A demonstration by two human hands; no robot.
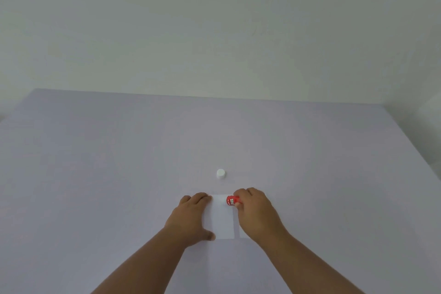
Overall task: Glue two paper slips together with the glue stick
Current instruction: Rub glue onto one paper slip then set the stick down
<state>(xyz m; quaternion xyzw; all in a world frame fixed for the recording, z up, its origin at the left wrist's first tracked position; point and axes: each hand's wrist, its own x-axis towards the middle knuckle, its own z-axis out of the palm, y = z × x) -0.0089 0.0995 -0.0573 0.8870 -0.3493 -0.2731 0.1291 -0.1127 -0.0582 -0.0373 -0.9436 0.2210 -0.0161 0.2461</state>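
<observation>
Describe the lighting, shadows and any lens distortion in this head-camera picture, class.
Head view: soft, even light, no glare; only faint shadows under the left hand and right hand; wide-angle bending shows in the table edges; the glue stick label is too blurred to read; the white paper slip barely contrasts.

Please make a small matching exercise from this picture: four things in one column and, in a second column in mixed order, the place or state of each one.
Things:
1. glue stick
2. cap
3. left hand
4. second paper slip

Places or states:
A. stands alone on the table, beyond the hands
B. lies flat on the left edge of the paper slip
C. held in the right hand, at the far end of the slip
D. mostly hidden under the right hand

Pairs: 1-C, 2-A, 3-B, 4-D
</observation>
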